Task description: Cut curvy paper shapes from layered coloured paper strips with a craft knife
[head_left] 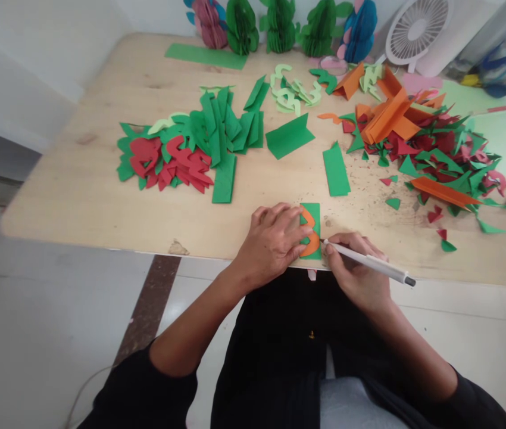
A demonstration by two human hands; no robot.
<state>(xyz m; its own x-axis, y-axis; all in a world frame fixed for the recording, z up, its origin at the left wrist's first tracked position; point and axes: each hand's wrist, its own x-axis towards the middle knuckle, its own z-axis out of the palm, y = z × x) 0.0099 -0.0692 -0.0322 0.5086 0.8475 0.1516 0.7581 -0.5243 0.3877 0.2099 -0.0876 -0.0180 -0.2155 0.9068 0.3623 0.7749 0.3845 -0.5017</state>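
Note:
Near the table's front edge lies a small green paper rectangle [316,215]. On it rests an orange paper cutout [312,244] with a curved, lobed edge, partly covered by fingers. My left hand [275,238] lies over both from the left, fingers stretched out and pressing them onto the table. A white pen [369,260] with a dark end is pinched in my right hand [360,271]. Its tip is at the right edge of the green rectangle, beside the orange cutout. Just beyond my hands lies another green paper strip [336,170].
Green pieces [221,125] and red cutouts [186,167] form a pile at left. Paper scraps [444,155] and folded orange paper [389,116] are heaped at right. Pale green cutouts [286,98] lie farther back. Behind them stand honeycomb paper figures [280,27] and a white fan [418,30].

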